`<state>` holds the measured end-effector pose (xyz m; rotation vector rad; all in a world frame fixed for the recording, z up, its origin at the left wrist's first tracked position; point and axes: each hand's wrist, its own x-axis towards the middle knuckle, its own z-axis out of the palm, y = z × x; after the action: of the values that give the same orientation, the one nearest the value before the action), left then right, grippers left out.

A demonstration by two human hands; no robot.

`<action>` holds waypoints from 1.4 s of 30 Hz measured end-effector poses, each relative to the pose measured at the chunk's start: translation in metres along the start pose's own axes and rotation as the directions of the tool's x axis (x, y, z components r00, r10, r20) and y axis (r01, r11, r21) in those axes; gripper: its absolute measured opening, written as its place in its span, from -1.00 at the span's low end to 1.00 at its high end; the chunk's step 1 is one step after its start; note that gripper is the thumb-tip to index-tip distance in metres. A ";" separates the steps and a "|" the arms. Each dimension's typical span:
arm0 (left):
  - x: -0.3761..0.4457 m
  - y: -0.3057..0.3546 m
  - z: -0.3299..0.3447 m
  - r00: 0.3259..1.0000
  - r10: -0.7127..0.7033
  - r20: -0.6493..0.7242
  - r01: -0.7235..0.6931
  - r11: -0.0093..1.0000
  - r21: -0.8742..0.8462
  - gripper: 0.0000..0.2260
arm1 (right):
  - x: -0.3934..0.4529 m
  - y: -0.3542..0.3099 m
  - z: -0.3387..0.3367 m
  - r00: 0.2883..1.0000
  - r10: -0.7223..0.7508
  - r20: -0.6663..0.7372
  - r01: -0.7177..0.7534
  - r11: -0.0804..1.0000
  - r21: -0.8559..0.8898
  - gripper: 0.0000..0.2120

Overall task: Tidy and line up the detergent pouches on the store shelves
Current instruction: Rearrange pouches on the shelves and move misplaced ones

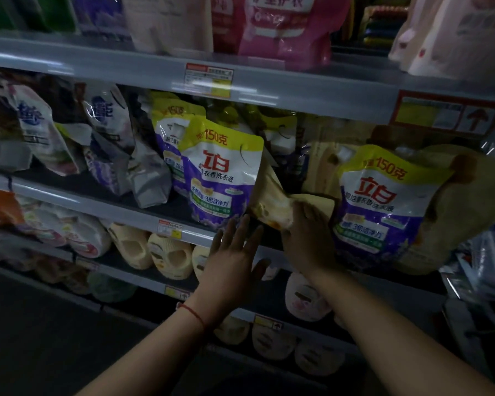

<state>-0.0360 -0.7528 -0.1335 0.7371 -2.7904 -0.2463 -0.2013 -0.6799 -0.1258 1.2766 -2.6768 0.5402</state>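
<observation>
Spreading straight fingers (pixel 242 234) of the left hand (pixel 235 264) at the lower corner of the purple-and-yellow detergent pouch (pixel 222 178), probably bracing it upright at the front lip of the middle shelf (pixel 143 217); meanwhile curling the right hand (pixel 309 241) onto the bottom edge of a cream pouch (pixel 272 201) slumping in the gap between the two purple ones, seemingly pinching it, though dimness is blurring the exact hold. Leaving the second purple pouch (pixel 380 204) leaning just beside that wrist, with the white-and-blue pouches (pixel 40 130) farther left tilting out of line and awaiting straightening.

A fallen pouch (pixel 272 195) lies between 2 upright pouches (pixel 223 178) on the shelf (pixel 143 217).
</observation>
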 end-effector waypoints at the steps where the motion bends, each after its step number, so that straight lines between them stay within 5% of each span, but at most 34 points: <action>1: 0.000 -0.003 -0.002 1.000 0.014 0.004 -0.014 1.000 -0.001 -0.39 | 0.000 -0.003 0.000 0.999 0.017 -0.032 -0.016 1.000 0.026 -0.45; 5: 0.000 -0.013 0.005 0.998 0.049 -0.025 -0.050 0.998 -0.028 -0.39 | 0.012 -0.009 -0.001 0.998 0.031 -0.059 -0.029 0.999 0.030 -0.39; 10: 0.002 -0.008 0.008 0.997 0.021 -0.070 -0.025 0.998 -0.053 -0.40 | 0.025 -0.010 -0.001 0.995 -0.046 -0.089 0.023 0.967 -0.253 -0.82; 19: -0.002 0.008 0.017 0.994 -0.041 -0.104 0.032 0.996 -0.089 -0.41 | 0.014 -0.007 -0.005 0.982 -0.145 -0.122 0.131 0.985 -0.112 -0.88; 25: -0.008 0.017 0.013 0.996 -0.075 -0.056 0.070 0.994 -0.086 -0.40 | 0.011 -0.003 0.009 0.987 -0.158 -0.017 0.157 0.985 -0.071 -0.80; 33: -0.021 0.014 0.015 0.983 -0.181 0.024 0.183 0.977 -0.107 -0.39 | 0.015 0.000 -0.009 0.984 -0.126 -0.128 0.118 0.990 -0.073 -0.93; 39: -0.018 0.016 0.016 0.982 -0.188 0.028 0.190 0.963 -0.190 -0.40 | 0.015 0.015 -0.022 0.948 -0.061 -0.314 0.099 0.989 0.106 -0.93; 42: -0.016 0.021 0.015 0.985 -0.174 0.018 0.172 0.952 -0.252 -0.41 | 0.012 0.018 -0.025 0.954 -0.040 -0.298 0.101 0.976 0.192 -0.94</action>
<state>-0.0365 -0.7255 -0.1466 0.9144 -2.6222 -0.6187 -0.2239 -0.6693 -0.1037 1.2238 -2.3711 0.9373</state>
